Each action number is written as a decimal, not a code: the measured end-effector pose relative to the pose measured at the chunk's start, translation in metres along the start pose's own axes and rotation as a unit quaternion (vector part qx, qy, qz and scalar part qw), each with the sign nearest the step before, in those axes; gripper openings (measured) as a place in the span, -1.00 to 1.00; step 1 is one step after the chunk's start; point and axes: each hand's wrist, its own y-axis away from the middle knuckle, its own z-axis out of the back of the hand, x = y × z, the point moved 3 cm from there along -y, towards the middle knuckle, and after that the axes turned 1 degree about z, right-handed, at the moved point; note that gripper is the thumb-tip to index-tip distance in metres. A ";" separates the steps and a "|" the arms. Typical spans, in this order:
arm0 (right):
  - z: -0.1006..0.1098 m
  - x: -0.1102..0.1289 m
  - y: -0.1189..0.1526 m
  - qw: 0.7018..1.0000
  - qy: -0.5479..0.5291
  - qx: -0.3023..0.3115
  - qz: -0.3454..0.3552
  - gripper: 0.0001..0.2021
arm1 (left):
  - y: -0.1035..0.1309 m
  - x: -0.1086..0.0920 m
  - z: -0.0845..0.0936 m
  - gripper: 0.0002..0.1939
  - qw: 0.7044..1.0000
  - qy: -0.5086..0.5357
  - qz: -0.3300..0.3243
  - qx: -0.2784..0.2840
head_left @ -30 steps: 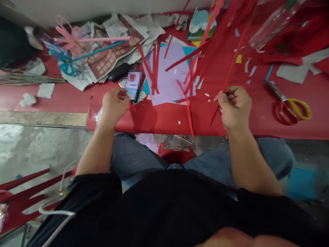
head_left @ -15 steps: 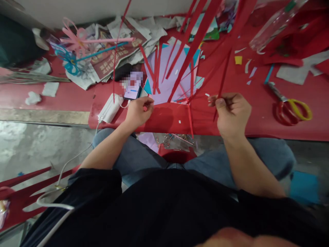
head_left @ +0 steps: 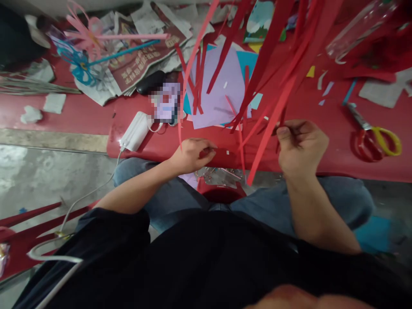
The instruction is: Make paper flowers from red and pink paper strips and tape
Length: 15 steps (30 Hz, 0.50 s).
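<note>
Long red strips (head_left: 273, 111) hang from the top of the view down over the red table (head_left: 334, 150). My right hand (head_left: 302, 146) pinches one of the strips between thumb and fingers, right of the middle. My left hand (head_left: 195, 155) is near the table's front edge, its fingers curled with the tips close together; whatever they hold, if anything, is too small to make out. Beyond the hands lie purple sheets (head_left: 222, 86) over blue ones (head_left: 251, 64), with more red strips across them.
Scissors (head_left: 376, 137) with red and yellow handles lie at the right. A white power bank (head_left: 137, 131), a phone (head_left: 167, 103) and a black case (head_left: 151, 81) are at the left. Newspapers (head_left: 138, 64) and pink and blue ribbon shapes lie behind. A clear bottle (head_left: 357, 34) is back right.
My left hand has moved right and closer to me. My right hand has shifted slightly right. The hanging strips have swung lower and nearer, and the view has shifted a little.
</note>
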 end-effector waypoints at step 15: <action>0.008 -0.011 -0.005 0.998 -0.044 -0.013 0.038 -0.73 | -0.002 0.064 0.096 -0.45 0.940 -0.109 0.241 -0.218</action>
